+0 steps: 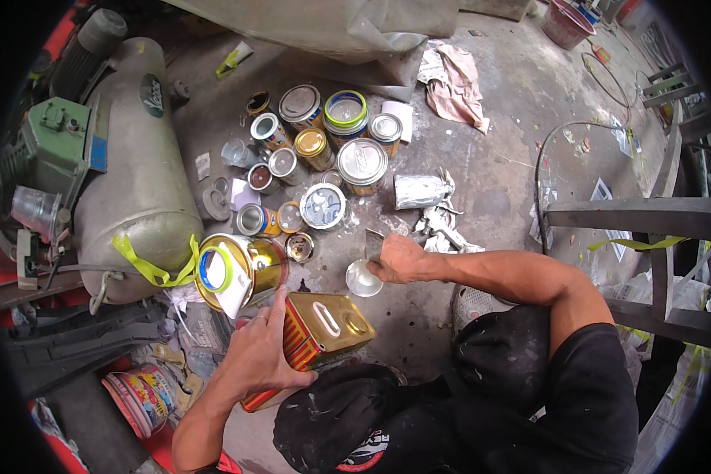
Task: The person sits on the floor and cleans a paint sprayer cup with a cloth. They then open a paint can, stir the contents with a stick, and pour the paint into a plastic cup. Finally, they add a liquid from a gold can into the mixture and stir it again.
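Observation:
My left hand [262,351] is wrapped round the side of a rectangular gold and red metal tin [336,336], its thumb near the front corner. The tin stands tilted by my knee, its strap handle and round cap showing on top. My right hand [400,258] is closed at the rim of a small see-through cup [363,280] with whitish contents. A flat grey-brown piece [374,243] sticks up beside its knuckles; its kind and whether I grip it cannot be told. A round gold paint can [265,265] lies next to my left hand, a lime-ringed lid end facing left.
Several paint cans [362,162] stand grouped ahead. A silver-smeared can [419,191] lies near crumpled rags. An air compressor tank [134,174] fills the left side. A grey metal frame [632,215] and a black hose [539,174] are at the right. A printed bucket [140,399] sits lower left.

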